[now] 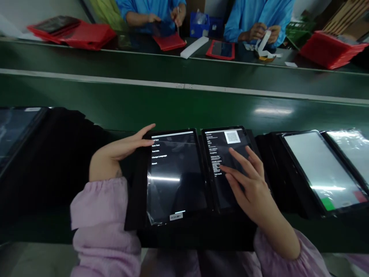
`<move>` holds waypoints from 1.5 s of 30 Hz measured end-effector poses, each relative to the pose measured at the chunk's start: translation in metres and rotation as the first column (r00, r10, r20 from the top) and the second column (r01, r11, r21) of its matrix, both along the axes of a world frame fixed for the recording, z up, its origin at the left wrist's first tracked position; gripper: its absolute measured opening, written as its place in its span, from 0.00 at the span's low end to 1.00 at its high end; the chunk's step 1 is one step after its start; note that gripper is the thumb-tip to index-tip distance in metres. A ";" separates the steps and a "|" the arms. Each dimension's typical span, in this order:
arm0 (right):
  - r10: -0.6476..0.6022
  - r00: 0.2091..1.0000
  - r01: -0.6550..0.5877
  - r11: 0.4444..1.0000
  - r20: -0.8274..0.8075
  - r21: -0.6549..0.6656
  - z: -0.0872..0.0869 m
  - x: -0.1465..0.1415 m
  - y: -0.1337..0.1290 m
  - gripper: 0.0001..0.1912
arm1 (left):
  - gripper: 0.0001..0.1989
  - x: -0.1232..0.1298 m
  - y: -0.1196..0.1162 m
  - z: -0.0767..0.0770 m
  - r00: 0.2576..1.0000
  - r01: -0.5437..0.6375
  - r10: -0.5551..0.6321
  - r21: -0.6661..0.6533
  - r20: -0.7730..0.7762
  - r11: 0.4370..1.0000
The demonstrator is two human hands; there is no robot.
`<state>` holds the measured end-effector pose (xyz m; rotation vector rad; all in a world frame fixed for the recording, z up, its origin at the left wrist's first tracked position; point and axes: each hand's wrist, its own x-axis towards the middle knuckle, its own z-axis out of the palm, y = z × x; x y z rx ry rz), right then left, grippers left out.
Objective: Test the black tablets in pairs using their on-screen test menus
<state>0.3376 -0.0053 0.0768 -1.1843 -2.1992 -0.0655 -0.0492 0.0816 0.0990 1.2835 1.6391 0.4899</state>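
Two tablets with dark screens lie side by side in front of me. My left hand (129, 144) has its fingers stretched over the upper left edge of the left tablet (175, 192), whose screen shows a short list of white text. A fingertip is at the top lines of that list. Over the right tablet (225, 196) my right hand (250, 184) is spread, with a fingertip at the small text in the middle of its screen. That screen also shows a square code (232, 137). Neither hand holds anything.
Tablets with white screens (319, 161) lie at the right, and another dark tablet (17, 130) at the far left. Beyond the green bench (184, 102), two people in blue handle items near red sleeves (168, 41), a red stack (331, 50) and a white strip (194, 47).
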 end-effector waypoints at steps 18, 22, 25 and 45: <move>-0.047 0.994 0.052 0.998 -0.095 0.046 0.008 0.009 0.011 0.14 | 0.59 -0.020 -0.002 0.010 0.933 0.242 -0.221 0.042 -0.283 0.969; -0.030 0.995 0.033 0.999 -0.091 0.033 0.009 0.008 0.014 0.14 | 0.62 -0.005 -0.002 0.014 0.910 0.220 -0.196 0.026 -0.365 0.975; -0.043 0.997 0.045 0.999 -0.059 0.027 0.011 0.009 0.022 0.14 | 0.68 0.009 -0.002 0.018 0.876 0.221 -0.203 -0.010 -0.438 0.975; -0.142 0.989 0.143 0.989 -0.033 0.045 0.011 0.011 0.069 0.17 | 0.63 -0.003 -0.001 0.005 0.912 0.131 -0.087 0.084 -0.402 0.988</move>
